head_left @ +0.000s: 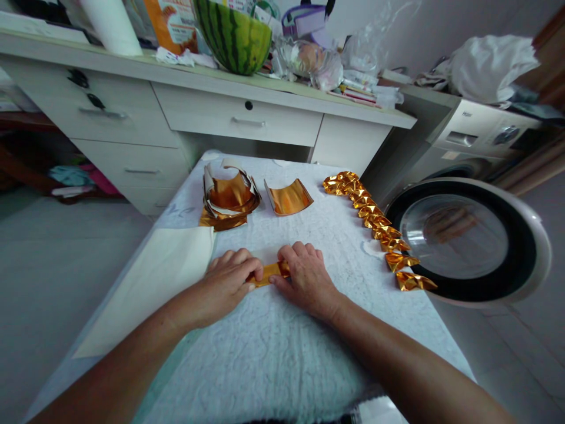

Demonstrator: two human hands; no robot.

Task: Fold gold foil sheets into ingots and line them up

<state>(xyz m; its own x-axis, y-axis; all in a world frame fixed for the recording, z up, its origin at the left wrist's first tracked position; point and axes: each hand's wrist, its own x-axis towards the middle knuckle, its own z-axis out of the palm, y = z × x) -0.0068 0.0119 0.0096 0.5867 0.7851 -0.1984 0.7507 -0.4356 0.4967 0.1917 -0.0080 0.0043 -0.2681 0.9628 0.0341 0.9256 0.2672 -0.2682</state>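
Observation:
A narrow folded strip of gold foil paper (pixel 267 274) lies on the cloth-covered table between my hands. My left hand (pixel 233 277) pinches its left end, thumb toward me and fingers curled over the far side. At the right end, my right hand (pixel 304 274) grips the strip between thumb and bent fingers. Beyond my hands sits a curled stack of gold paper sheets (pixel 229 194) with pale backs. One loose gold sheet (pixel 290 198) rests to the right of that stack, its edges curling up. A row of folded gold paper ingots (pixel 375 221) runs along the table's right side.
A cream sheet (pixel 150 282) covers the table's left part. Behind stands a white drawer desk (pixel 278 121) bearing a cut watermelon (pixel 236 38), a paper roll (pixel 112 26) and plastic bags. A washing machine's open round door (pixel 468 238) reaches close to the table's right edge.

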